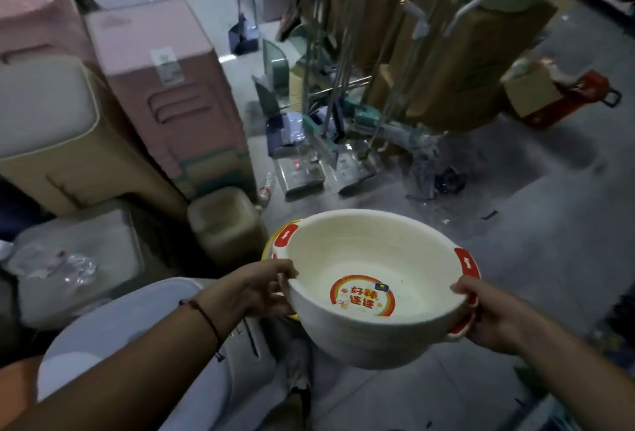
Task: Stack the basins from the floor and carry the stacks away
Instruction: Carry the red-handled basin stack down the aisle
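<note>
I am holding a cream basin point(371, 289) in the air in front of me, above the grey floor point(536, 258). It is sitting between my two hands and it is tilting a little toward me, so I am seeing inside it. On its bottom there is a round red and orange sticker point(362, 296) with printed characters. The rim is carrying red handle patches, one at the far left point(286, 234) and one at the right point(466, 264).

My left hand point(266, 288) is gripping the near left rim: the thumb is lying over the edge and the fingers are curling under the outer wall. My right hand point(488, 313) is gripping the right side just by the red handle, thumb on the rim, fingers under it. Both hands are closing firmly on the basin.

Behind the left edge of the basin, a yellow rim point(271, 241) of another basin is showing; I cannot tell whether the two are touching.

On my left wrist I am wearing a dark cord bracelet point(202, 315). Further out to the left, pink cabinets point(165, 80) and beige cabinets point(51, 135) are standing close together. Ahead, mops and dustpans point(309, 162) with long metal poles are leaning against brown cardboard boxes point(464, 63). At the far right a red pallet jack point(577, 93) is standing on the floor.
</note>
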